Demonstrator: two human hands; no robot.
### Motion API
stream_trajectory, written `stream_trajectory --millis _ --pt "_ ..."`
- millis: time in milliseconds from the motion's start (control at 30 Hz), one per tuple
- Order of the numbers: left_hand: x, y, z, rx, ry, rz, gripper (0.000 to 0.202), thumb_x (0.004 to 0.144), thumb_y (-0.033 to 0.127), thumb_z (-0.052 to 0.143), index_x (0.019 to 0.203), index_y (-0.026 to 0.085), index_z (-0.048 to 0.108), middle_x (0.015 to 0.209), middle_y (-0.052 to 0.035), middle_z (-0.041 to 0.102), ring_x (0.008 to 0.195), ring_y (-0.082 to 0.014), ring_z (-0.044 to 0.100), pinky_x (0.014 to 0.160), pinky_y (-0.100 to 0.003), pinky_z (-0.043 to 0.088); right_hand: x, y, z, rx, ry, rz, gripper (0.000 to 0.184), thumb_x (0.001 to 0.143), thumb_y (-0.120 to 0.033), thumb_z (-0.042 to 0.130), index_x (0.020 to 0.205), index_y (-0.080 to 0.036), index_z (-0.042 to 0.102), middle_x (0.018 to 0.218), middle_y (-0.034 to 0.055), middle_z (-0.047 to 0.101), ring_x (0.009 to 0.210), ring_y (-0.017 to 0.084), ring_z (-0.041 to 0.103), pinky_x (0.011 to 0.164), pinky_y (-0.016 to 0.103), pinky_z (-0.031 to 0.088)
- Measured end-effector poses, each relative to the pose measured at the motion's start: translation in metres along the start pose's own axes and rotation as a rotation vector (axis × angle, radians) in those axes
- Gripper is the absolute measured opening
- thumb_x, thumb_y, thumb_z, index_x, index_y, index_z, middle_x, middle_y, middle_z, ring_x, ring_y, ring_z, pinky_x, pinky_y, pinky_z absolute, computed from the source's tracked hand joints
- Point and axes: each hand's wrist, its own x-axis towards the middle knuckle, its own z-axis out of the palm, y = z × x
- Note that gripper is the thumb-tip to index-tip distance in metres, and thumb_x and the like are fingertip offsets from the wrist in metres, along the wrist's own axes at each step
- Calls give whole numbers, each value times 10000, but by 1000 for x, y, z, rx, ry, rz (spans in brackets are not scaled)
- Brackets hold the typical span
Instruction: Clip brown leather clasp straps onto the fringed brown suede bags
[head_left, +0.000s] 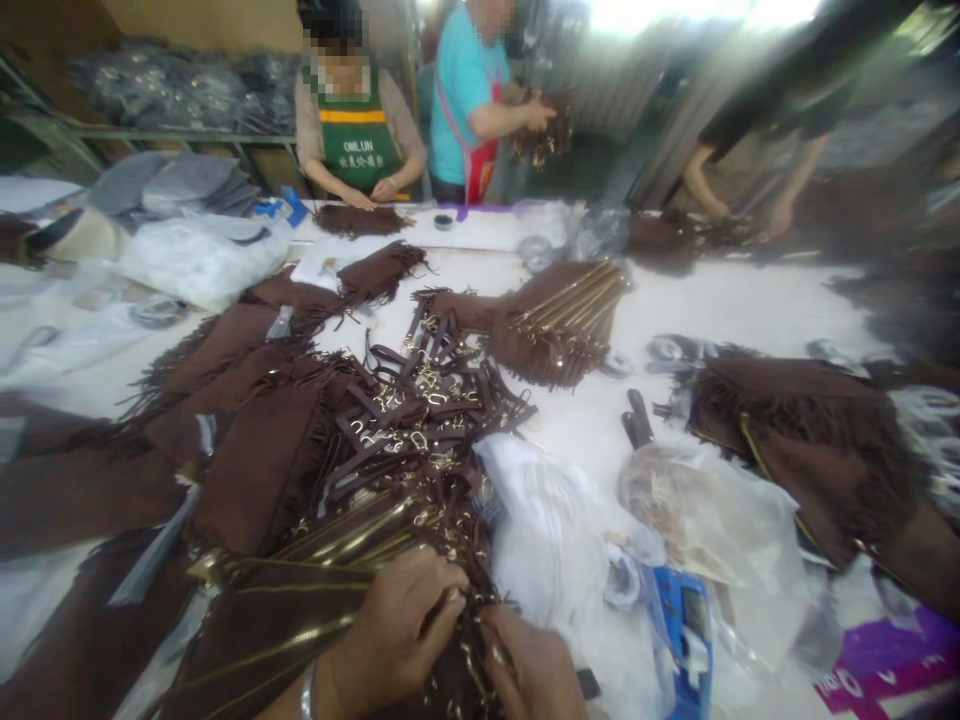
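Observation:
My left hand [401, 625] is at the bottom middle, fingers curled and pinching a small gold clasp on a brown fringed suede piece [300, 610]. My right hand [536, 670] sits just right of it, fingers closed on the fringe and gold chain of the same piece. Right above both hands lies a heap of brown straps with gold hooks [420, 400]. Brown suede bags with gold zippers [255, 470] are stacked to the left of the hands.
White plastic bags [555, 520] and a blue packet [686, 625] lie right of my hands. More brown fringed bags [817, 440] and a stack with gold zippers [562, 320] cover the white table [750, 300]. Across it, three people handle brown pieces.

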Motion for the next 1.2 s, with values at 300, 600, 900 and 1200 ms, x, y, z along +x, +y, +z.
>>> stream_trajectory --millis 300,600,900,1200 --pt "8 13 -6 195 -353 -210 106 845 217 647 896 211 554 986 -50 552 936 -262 498 814 -425 415 14 -19 -2 -29 140 -7 199 944 -186 367 1003 -220 553 823 40 700 719 192 681 610 255 429" --pt "-3 2 9 254 -287 -113 49 923 204 519 886 186 546 928 -58 520 885 -247 459 791 -417 383 7 -7 -31 104 217 296 227 976 -409 463 1078 -216 523 925 56 646 842 224 653 752 332 511" --pt "-6 5 5 212 -246 -37 83 952 208 478 910 183 546 924 -71 527 882 -246 464 781 -410 387 5 -11 -31 314 71 90 336 1037 -369 349 1236 -260 599 1034 60 652 1029 204 633 936 306 513" --pt "-9 3 5 163 -212 6 70 953 181 458 949 181 527 961 -77 548 898 -246 472 792 -409 380 -2 12 14 231 218 -8 327 1014 -390 428 1271 -268 588 1152 78 707 1082 219 668 936 286 551"
